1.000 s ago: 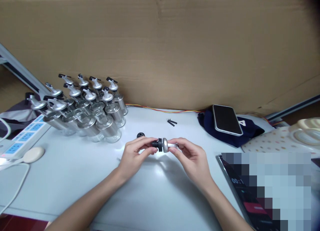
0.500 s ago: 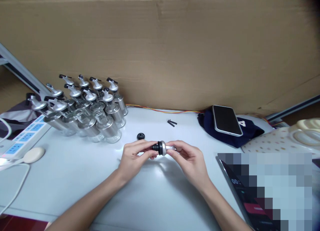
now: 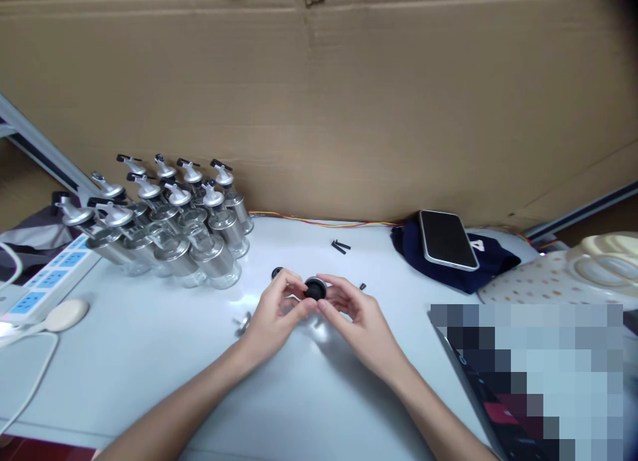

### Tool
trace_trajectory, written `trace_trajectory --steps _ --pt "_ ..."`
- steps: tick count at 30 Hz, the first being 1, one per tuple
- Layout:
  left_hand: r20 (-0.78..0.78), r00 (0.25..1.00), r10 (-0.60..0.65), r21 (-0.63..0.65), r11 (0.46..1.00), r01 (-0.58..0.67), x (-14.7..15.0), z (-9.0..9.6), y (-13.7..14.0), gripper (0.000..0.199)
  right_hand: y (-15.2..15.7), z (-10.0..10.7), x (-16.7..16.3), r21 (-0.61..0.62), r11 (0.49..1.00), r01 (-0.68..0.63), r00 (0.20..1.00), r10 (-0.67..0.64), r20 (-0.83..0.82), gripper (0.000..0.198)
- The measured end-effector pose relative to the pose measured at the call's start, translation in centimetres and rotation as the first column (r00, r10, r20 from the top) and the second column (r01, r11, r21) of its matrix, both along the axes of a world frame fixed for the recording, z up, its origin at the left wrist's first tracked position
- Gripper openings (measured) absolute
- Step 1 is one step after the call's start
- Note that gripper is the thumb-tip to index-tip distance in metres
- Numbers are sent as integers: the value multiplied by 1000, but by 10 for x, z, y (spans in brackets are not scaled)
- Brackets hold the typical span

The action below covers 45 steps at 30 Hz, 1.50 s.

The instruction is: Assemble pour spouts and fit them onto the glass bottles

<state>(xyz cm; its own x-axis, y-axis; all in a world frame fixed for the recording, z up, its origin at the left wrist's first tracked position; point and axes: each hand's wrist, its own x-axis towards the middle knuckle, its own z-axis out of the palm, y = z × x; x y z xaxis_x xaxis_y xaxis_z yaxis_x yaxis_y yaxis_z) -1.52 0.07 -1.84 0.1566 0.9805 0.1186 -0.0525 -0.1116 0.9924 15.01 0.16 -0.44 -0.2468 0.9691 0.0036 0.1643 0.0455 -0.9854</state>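
Observation:
Between the fingertips of both hands is a bottle pourer (image 3: 315, 289), its ribbed black stopper end turned towards me inside a silver rim; its spout is hidden. My left hand (image 3: 273, 308) pinches it from the left, and my right hand (image 3: 355, 309) grips the rim from the right. A black round part (image 3: 276, 273) lies partly hidden behind my left hand. Left of that hand is a small silver metal part (image 3: 244, 323). A tiny black piece (image 3: 363, 286) rests just beyond my right hand, with several thin black pieces (image 3: 341, 246) farther back.
Several glass bottles with metal sleeves (image 3: 214, 255), many topped by pourers, stand at the left. A power strip (image 3: 47, 278) and a white round device (image 3: 67, 313) are beside them. At right are a phone (image 3: 448, 240) on a dark blue cloth, a spotted bag (image 3: 543, 278) and a tablet (image 3: 473, 388).
The pourer has swung from lying sideways to having its black end face me. My hands have drawn closer together. The silver part and the tiny black piece now show beside them.

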Motion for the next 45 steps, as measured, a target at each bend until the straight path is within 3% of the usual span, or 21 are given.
trace_trajectory --steps 5,11,14,25,37,45 --pt "35 996 -84 -81 993 87 -2 5 0 29 4 -1 3 -2 999 33 997 -33 -64 31" --pt "122 983 -139 -193 968 160 -3 8 2 38 2 4 5 -25 999 -44 992 41 -120 29" --pt "117 974 -194 -189 959 214 -3 12 0 38 1 5 4 -39 996 -81 983 73 -168 30" --pt "140 970 -199 -208 952 225 -4 13 -1 39 0 6 4 -45 991 -123 970 110 -218 30" --pt "-84 979 -184 -104 979 175 -2 12 -2 27 -4 9 0 7 991 -132 990 133 -52 14" --pt "-104 978 -180 -83 982 172 0 11 -6 25 -5 11 -1 29 989 -142 990 142 -5 12"
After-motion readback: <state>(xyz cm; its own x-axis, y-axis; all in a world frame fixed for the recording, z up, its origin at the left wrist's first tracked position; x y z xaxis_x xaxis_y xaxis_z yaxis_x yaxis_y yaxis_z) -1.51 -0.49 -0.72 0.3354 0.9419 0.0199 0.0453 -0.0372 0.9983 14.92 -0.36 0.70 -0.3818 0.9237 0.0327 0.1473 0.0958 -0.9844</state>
